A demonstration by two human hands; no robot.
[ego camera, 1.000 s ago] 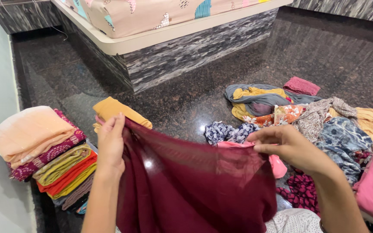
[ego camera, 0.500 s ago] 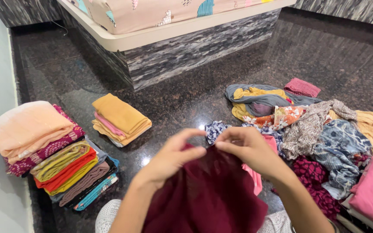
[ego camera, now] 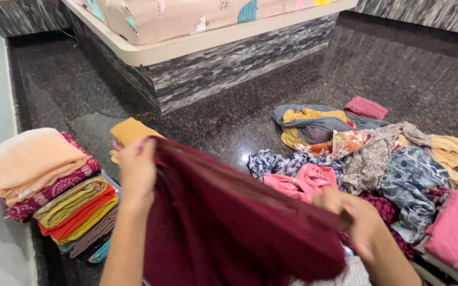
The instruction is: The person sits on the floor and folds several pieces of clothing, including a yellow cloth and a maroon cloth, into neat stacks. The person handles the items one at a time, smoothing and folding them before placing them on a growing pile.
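Observation:
A dark maroon cloth [ego camera: 223,222] hangs stretched between both hands in front of me. My left hand [ego camera: 136,172] pinches its upper left edge, raised near a folded mustard cloth [ego camera: 128,132]. My right hand [ego camera: 359,217] grips the lower right edge, down near a loose pink garment [ego camera: 300,182]. The cloth slopes from upper left to lower right and hides the floor beneath it.
Stacks of folded clothes [ego camera: 54,190] sit at the left by a pale wall. A heap of unfolded garments [ego camera: 382,153] spreads at the right on the dark polished floor [ego camera: 229,122]. A bed platform [ego camera: 213,63] with a patterned mattress stands behind.
The hands, together at the cloth's top half a second ago, have drawn apart. The left rose to the left, the right dropped to the right, spreading the maroon cloth.

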